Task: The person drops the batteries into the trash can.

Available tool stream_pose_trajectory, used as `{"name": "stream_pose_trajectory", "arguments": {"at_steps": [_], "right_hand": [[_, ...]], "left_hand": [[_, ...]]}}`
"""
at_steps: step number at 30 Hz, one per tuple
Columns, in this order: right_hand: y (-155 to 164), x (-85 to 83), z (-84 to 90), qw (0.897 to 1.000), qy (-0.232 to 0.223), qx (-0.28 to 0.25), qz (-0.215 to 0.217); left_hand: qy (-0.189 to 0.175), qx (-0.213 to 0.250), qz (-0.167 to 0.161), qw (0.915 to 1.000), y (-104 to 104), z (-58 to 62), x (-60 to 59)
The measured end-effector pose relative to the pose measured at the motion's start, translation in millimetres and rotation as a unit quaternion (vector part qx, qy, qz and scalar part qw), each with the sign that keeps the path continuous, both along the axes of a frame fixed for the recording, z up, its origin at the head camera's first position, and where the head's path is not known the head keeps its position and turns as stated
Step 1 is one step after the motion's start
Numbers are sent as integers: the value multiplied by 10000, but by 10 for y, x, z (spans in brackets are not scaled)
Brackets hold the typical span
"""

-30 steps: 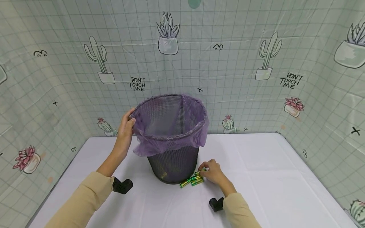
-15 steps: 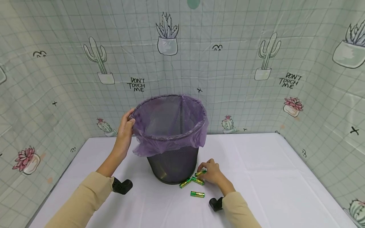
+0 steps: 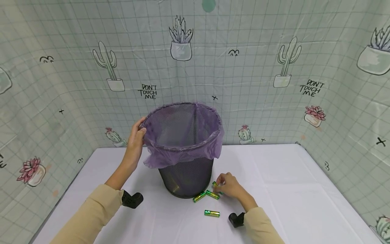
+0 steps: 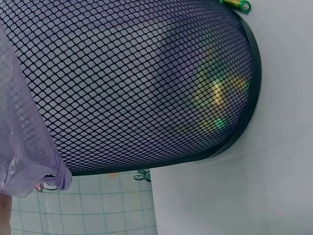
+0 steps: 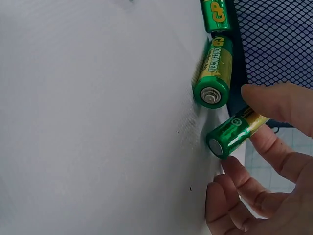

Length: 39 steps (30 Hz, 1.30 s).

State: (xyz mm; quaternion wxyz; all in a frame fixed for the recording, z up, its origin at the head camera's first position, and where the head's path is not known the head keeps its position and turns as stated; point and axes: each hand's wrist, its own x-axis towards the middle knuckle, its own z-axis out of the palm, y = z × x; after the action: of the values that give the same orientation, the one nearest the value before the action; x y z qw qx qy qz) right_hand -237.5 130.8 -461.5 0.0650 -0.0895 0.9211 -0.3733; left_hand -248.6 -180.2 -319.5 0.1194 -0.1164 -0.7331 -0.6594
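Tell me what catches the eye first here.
A black mesh bin with a purple bag stands mid-table, the left hand gripping its rim. At its base the right hand pinches a green battery, with three more batteries lying on the white table.

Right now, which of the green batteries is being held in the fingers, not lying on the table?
The battery pinched by the right hand, beside the mesh bin. The other three lie untouched on the white table.

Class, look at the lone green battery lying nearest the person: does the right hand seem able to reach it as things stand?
Probably yes: the lone green battery lies on open white tablecloth beside the right hand, though that hand already pinches another battery.
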Motion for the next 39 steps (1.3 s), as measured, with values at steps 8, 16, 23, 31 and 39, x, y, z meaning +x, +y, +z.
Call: {"name": "stream_pose_trajectory", "arguments": {"at_steps": [8, 16, 23, 31, 39], "right_hand": [[57, 23, 28, 9998, 127, -148, -19], [87, 72, 121, 9991, 320, -270, -70], [109, 122, 260, 9980, 510, -345, -150], [117, 241, 553, 9934, 1077, -404, 12], [112, 429, 902, 9865, 1567, -421, 233]], "left_hand": [[20, -40, 44, 10000, -3, 1, -3], [44, -19, -42, 10000, -8, -3, -7], [40, -34, -55, 10000, -5, -8, 5], [44, -47, -12, 10000, -6, -7, 4], [-3, -55, 16, 10000, -4, -2, 4]]}}
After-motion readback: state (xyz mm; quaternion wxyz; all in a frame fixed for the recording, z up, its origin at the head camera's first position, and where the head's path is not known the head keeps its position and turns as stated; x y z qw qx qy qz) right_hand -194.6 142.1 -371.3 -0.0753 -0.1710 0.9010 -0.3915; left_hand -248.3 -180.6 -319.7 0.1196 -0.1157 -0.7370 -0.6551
